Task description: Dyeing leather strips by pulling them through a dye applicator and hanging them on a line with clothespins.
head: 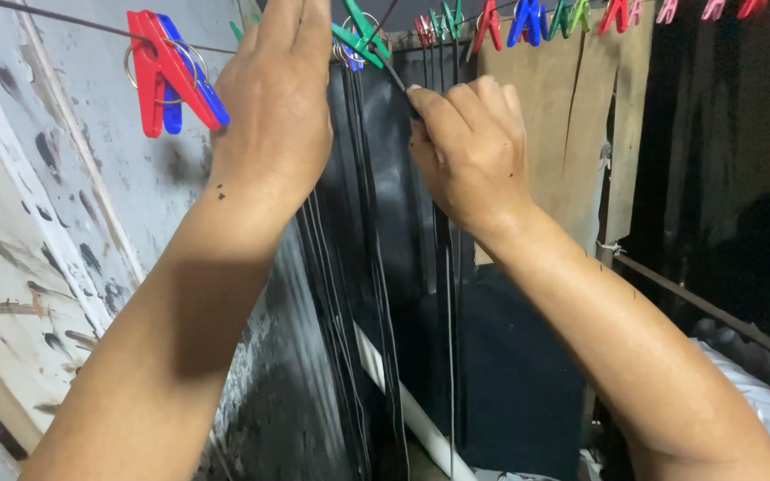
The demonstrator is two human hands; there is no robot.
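Pegging step. Left hand [274, 107] up at green peg [360, 37], grip hidden. Right hand [470, 147] pinches black strip [443, 258]. Next likely: strip's top fed into opened peg.

pegs [528, 20] on line [64, 20], sheets [376, 267] hanging below (wall [37, 223] left)

Hanging black strips [376, 294] block centre; wall [37, 232] hems left

left hand [274, 107] raised, right hand [470, 147] pinching
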